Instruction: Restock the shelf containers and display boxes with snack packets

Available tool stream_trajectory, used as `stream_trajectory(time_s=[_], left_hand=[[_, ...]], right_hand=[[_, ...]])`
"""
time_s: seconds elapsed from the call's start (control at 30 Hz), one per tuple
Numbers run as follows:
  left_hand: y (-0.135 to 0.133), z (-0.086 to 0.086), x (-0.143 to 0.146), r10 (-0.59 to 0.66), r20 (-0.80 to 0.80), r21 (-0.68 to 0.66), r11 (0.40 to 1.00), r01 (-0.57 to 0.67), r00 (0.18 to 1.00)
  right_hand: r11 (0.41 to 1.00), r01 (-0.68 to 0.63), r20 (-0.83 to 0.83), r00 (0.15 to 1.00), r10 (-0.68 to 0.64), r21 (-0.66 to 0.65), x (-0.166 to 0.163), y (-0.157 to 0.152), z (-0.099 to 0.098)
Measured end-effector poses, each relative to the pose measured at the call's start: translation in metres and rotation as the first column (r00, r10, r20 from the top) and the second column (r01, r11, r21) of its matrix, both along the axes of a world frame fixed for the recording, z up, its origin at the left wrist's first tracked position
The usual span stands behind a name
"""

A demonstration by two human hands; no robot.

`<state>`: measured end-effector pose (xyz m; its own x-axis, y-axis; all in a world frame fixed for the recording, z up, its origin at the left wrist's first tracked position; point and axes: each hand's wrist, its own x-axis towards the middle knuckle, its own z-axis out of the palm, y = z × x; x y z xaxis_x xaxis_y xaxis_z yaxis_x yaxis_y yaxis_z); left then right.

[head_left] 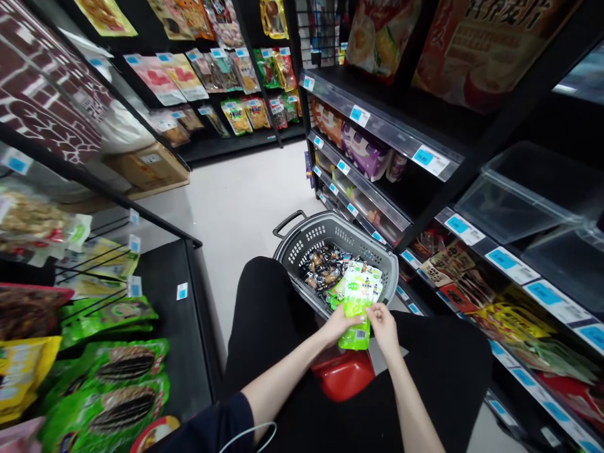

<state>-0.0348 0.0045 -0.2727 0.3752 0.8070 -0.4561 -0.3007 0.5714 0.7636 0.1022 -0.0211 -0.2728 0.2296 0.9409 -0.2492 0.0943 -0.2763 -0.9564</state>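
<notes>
My left hand (338, 324) and my right hand (384, 328) both grip a stack of green snack packets (357, 308) just above my lap. The fingers of each hand are closed on the packets' lower edges. The top of the stack reaches over the near rim of a grey shopping basket (302, 242) on the floor in front of my knees. Inside the basket lie dark wrapped snacks (323, 269) and more green-and-white packets. A red stool (344, 374) shows between my legs.
Shelves of packaged snacks line both sides of the aisle: green packets (113, 377) at lower left, purple bags (365, 151) and clear bins (514, 201) on the right. A cardboard box (146, 165) sits on the floor at the back left.
</notes>
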Motion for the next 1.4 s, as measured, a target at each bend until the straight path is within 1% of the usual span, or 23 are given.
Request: stream_trajectory(time_s=[0.1,0.2,0.3,0.43,0.53,0.6,0.67,0.77,0.9,0.97,1.07,1.1,1.17,1.2,1.27,1.33,1.4], left_hand=[[0.000,0.000,0.000,-0.007,-0.023,0.030,1.000,0.007,1.000],[0.001,-0.001,0.000,0.016,-0.054,0.051,0.999,-0.014,0.998],[0.003,-0.003,0.000,0.058,-0.068,0.068,0.996,-0.053,0.996],[0.006,-0.001,-0.001,0.104,-0.076,0.076,0.992,-0.099,0.992],[0.007,0.002,-0.002,0.085,-0.076,0.037,0.996,-0.082,0.993],[0.006,0.003,-0.002,0.041,-0.066,-0.007,0.999,-0.042,0.997],[0.005,0.003,-0.001,0.016,-0.060,-0.030,0.999,-0.017,0.998],[0.005,0.001,0.002,0.011,-0.061,-0.028,1.000,-0.012,0.998],[0.004,0.001,0.003,0.004,-0.066,-0.018,1.000,-0.005,0.998],[0.004,0.003,0.002,0.001,-0.071,-0.017,1.000,-0.002,0.997],[0.003,0.008,0.002,-0.005,-0.072,-0.017,1.000,0.004,0.997],[0.003,0.010,0.001,-0.006,-0.072,-0.019,1.000,0.005,0.997],[0.003,0.011,0.001,-0.004,-0.073,-0.026,1.000,0.002,0.997],[0.003,0.012,0.001,-0.002,-0.073,-0.029,1.000,-0.001,0.997],[0.004,0.011,0.000,0.004,-0.072,-0.029,1.000,-0.006,0.997],[0.005,0.009,0.000,0.013,-0.070,-0.015,1.000,-0.014,0.997],[0.006,0.007,-0.001,0.042,-0.083,0.015,0.999,-0.041,0.996]], right_hand=[[1.000,0.016,-0.038,0.999,-0.017,-0.011,0.000,0.003,-0.002],[0.999,0.035,-0.103,0.994,-0.036,-0.009,0.002,0.005,-0.003],[0.992,0.127,-0.145,0.982,-0.124,0.014,0.007,0.004,-0.005],[0.956,0.290,-0.204,0.939,-0.276,0.037,0.019,0.004,-0.006],[0.941,0.338,-0.286,0.905,-0.315,0.033,0.028,0.007,-0.005],[0.952,0.307,-0.347,0.894,-0.284,0.013,0.032,0.009,-0.002],[0.973,0.230,-0.408,0.887,-0.217,-0.019,0.035,0.010,0.002],[0.993,0.104,-0.498,0.860,-0.116,-0.053,0.036,0.010,0.010],[0.997,0.010,-0.582,0.812,-0.050,-0.071,0.033,0.005,0.023],[0.997,-0.028,-0.650,0.760,-0.024,-0.071,0.031,0.002,0.031],[0.997,-0.057,-0.786,0.618,-0.004,-0.050,0.032,-0.004,0.042],[0.997,-0.056,-0.821,0.571,-0.003,-0.043,0.033,-0.005,0.044],[0.997,-0.053,-0.858,0.514,-0.016,-0.050,0.034,-0.006,0.044],[0.996,-0.056,-0.863,0.503,-0.034,-0.071,0.034,-0.007,0.042],[0.990,-0.047,-0.850,0.519,-0.093,-0.137,0.033,-0.006,0.036],[0.981,-0.013,-0.814,0.560,-0.154,-0.194,0.030,-0.004,0.028],[0.977,0.043,-0.769,0.610,-0.191,-0.209,0.027,-0.001,0.020]])
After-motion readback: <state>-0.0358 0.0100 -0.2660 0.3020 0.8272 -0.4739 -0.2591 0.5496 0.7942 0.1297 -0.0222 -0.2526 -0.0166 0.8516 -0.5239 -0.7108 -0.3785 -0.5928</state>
